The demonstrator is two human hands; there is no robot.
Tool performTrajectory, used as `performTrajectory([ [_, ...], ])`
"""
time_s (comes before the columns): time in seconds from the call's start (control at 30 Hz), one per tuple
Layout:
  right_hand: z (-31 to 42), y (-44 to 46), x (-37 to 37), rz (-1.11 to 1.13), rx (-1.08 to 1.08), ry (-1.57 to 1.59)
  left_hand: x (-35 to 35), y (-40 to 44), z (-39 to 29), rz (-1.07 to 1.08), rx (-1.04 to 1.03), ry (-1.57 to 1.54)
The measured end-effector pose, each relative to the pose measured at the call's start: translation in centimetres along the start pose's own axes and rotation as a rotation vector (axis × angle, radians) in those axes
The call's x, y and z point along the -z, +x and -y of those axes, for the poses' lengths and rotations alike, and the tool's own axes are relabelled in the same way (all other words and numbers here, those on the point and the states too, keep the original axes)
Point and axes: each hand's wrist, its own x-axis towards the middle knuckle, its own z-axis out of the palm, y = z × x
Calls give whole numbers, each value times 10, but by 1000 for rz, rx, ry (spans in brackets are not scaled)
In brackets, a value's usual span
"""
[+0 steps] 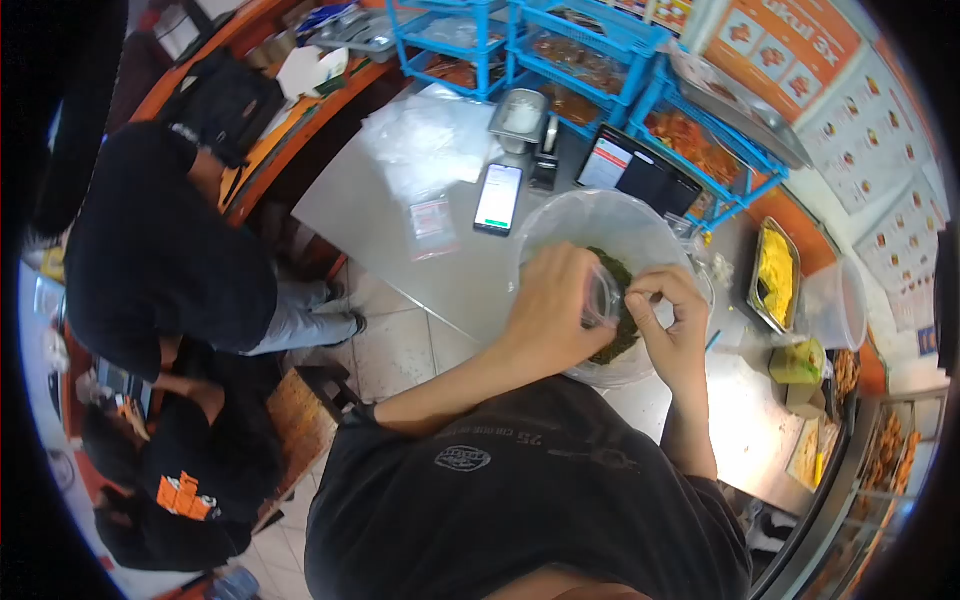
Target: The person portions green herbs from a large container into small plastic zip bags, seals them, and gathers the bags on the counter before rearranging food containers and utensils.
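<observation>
A large translucent tub (548, 215) stands on the metal table, with a dark green mass (622, 345) inside. Over its opening, my left hand (558, 300) is closed around a small clear plastic container (600, 296), its open end facing my right hand. Close to that container's right side, my right hand (672, 315) has thumb and index finger brought together in a pinch. Whatever may be between those fingertips is too small to make out.
On the metal table (370, 225) lie clear plastic bags (430, 135), a lit phone (497, 198) and a tablet (640, 172). Blue racks (585, 90) stand behind. A tray of yellow food (775, 272) is at right. Two people in dark clothes are at left.
</observation>
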Motion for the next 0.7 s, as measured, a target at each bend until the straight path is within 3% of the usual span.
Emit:
performTrajectory([
  [0.1, 22, 2, 0, 19, 207, -212, 5, 2, -2, -56, -46, 142],
  [0.2, 19, -3, -14, 193, 80, -147, 0, 2, 1, -80, -118, 186],
  [0.3, 12, 0, -15, 135, 150, -71, 2, 2, 9, -162, -173, 221],
  [0.33, 13, 3, -9, 265, 105, -18, 1, 0, 13, -167, -184, 233],
  [0.47, 13, 21, -4, 139, 56, 53, 9, 0, 32, -204, -159, 190],
  [0.57, -1, 70, 13, 173, -26, -204, 27, 2, 55, -286, -69, 103],
  [0.63, -52, 82, -9, 547, -65, -493, 40, -3, 62, -304, 45, -22],
  [0.7, -92, 81, -43, 844, -136, -588, 45, -8, 73, -305, 46, -125],
])
